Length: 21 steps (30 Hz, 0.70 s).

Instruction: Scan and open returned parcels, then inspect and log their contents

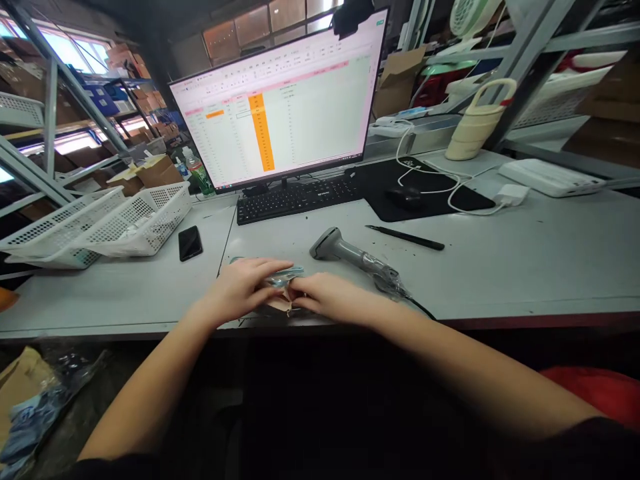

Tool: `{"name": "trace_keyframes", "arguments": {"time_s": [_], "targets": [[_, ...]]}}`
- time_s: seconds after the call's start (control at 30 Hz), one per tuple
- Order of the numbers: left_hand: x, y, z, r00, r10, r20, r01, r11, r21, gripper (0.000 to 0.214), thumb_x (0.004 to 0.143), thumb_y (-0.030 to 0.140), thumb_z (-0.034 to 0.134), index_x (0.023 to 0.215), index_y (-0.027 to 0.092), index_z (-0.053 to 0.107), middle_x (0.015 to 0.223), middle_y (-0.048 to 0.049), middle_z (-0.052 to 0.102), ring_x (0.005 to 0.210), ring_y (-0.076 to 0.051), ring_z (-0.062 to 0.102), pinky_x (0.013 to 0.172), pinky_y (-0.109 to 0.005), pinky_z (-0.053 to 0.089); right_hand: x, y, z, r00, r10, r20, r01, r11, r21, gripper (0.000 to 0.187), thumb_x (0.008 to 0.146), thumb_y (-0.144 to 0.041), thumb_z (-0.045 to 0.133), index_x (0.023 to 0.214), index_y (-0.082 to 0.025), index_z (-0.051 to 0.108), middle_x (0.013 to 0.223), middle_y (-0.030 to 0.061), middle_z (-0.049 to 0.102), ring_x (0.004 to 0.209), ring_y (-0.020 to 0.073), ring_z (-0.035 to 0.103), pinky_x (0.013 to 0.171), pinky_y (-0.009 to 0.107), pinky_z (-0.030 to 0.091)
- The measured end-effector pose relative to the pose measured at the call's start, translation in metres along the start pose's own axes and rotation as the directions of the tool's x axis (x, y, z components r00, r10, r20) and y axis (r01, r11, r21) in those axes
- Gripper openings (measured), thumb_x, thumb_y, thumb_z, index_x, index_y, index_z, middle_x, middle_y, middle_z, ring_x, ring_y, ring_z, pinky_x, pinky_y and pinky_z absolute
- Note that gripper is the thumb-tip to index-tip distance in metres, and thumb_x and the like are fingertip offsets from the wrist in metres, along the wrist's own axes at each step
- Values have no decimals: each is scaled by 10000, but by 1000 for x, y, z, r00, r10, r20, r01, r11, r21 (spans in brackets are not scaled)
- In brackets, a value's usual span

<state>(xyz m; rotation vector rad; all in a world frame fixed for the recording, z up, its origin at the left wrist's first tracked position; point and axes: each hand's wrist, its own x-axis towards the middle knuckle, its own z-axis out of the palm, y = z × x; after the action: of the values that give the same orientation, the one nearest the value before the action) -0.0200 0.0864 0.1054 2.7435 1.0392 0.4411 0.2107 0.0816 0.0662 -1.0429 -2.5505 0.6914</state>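
Note:
Near the desk's front edge, my left hand (244, 285) is closed round a small clear plastic bag (283, 277) with bluish edges. My right hand (327, 295) has its fingers bent and pressed against a tan paper or card piece (281, 304) at the bag's near side. Its fingertips are partly hidden, as is whatever the bag contains. Just beyond my right hand, a grey barcode scanner (353, 255) lies on the desk with its cable trailing to the right.
A black phone (190, 243) and white perforated baskets (145, 223) are at the left. Behind the hands stand a keyboard (300, 199) and a monitor (315, 113) showing a spreadsheet. A black knife-like tool (405, 237), a mouse (406, 196) and a white cable (453, 179) lie to the right.

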Motion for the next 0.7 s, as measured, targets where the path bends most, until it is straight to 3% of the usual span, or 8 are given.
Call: {"name": "trace_keyframes", "arguments": {"time_s": [0.1,0.2,0.3,0.4,0.5,0.57,0.7], "targets": [[7,0,2,993,-120,13,120,993,13,387,977,356,554,1361,318,583,1294,-20,670,1126,-225,649,925,-324,502,-5,0,0,998,-67,-1,66,978,196,155,991,-317,543,993,-208,652,888,8,690,763,151,616,670,252,420],[15,3,0,980,-196,25,195,980,50,407,954,384,593,1358,335,591,1245,-15,692,1083,-238,663,868,-319,509,-9,-2,7,989,-36,-144,57,989,139,161,874,-275,713,986,-185,640,959,31,696,836,173,631,714,268,435],[18,3,-2,984,-178,28,176,984,37,416,951,390,598,1363,334,586,1265,-19,681,1109,-241,652,892,-323,505,-9,0,17,964,-13,-267,48,991,125,113,819,-116,714,871,-174,632,873,22,689,806,165,622,729,274,420],[11,-3,-7,996,-84,36,86,993,-75,528,945,436,613,1445,313,498,1343,-48,636,1168,-242,623,958,-335,492,-7,4,19,943,63,-326,60,934,352,73,831,-158,692,807,-179,626,781,-6,659,735,138,590,696,263,417],[1,-9,-12,999,-40,25,44,976,-214,565,950,475,601,1470,300,464,1412,-62,585,1234,-237,585,1021,-341,470,-4,5,12,930,173,-324,67,787,613,138,796,-275,722,818,-175,630,736,-16,620,691,128,555,647,254,418],[-1,-11,-14,998,-58,21,61,970,-233,504,961,457,588,1438,314,505,1395,-47,599,1225,-229,587,1021,-341,470,-1,5,9,933,209,-294,61,711,701,192,791,-342,712,827,-164,649,733,-8,616,678,124,543,642,257,421],[7,-11,-12,994,-87,64,100,966,-237,413,963,383,581,1372,326,574,1291,-21,662,1150,-211,621,986,-335,483,4,9,10,932,243,-270,22,704,710,294,842,-443,634,792,-154,659,682,-4,584,617,113,515,604,258,417]]}}
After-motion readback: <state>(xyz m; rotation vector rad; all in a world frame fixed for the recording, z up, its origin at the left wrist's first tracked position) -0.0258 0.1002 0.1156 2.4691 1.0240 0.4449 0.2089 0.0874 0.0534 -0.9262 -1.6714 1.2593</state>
